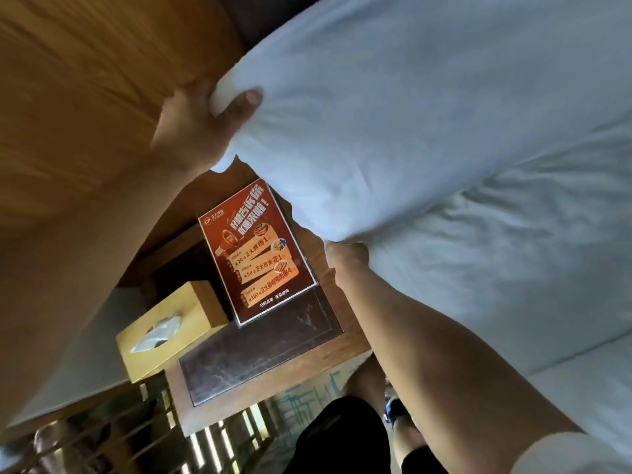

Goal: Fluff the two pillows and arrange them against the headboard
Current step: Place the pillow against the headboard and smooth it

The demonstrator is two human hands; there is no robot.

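A big white pillow [393, 114] fills the upper right of the head view, lifted over the bed. My left hand [201, 124] grips its upper left corner, thumb pressed into the fabric. My right hand [345, 254] pinches the pillow's lower edge, fingers mostly buried in the cloth. Under the pillow lies the white bedding [530, 275]. The brown wooden headboard [85, 80] runs along the upper left. A second pillow cannot be made out apart from the bedding.
A dark wooden nightstand [266, 343] stands left of the bed. On it are a red printed sign in a clear stand [256, 251] and a wooden tissue box [171, 330]. My legs and a blue shoe [393, 408] show on the patterned floor below.
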